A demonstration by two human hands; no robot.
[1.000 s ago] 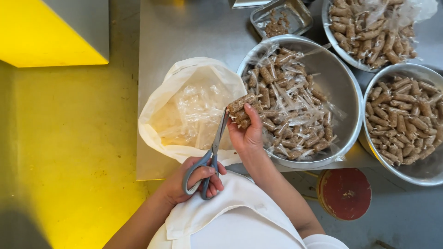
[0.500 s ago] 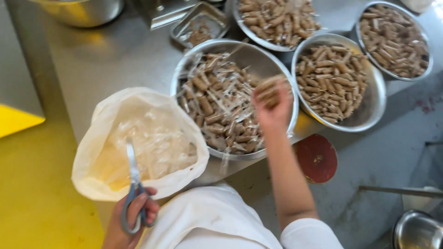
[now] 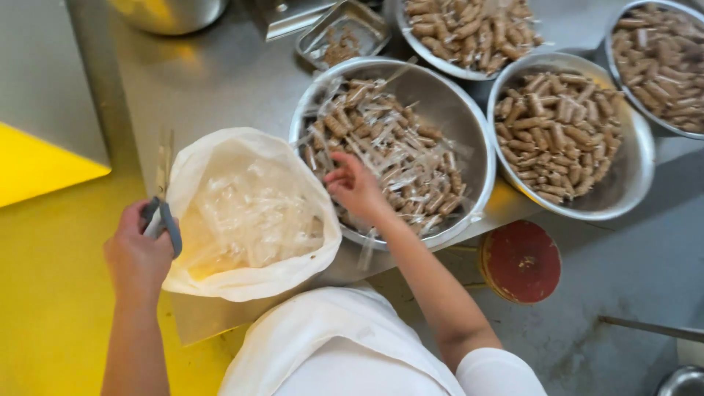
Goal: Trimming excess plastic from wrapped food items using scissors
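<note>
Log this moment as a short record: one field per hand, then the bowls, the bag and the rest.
left hand: grips scissors, blades blurred, pointing away from the person
right hand: in the near bowl, on wrapped sausages
bag: open, white, holds clear wrappers, beside the near bowl
other bowls: three, with unwrapped sausages
tray: small, metal, behind the near bowl
red disc: below the table edge
table: steel

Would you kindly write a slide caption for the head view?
Left hand grips scissors beside a plastic bag; right hand reaches into a steel bowl of wrapped sausages.
</note>
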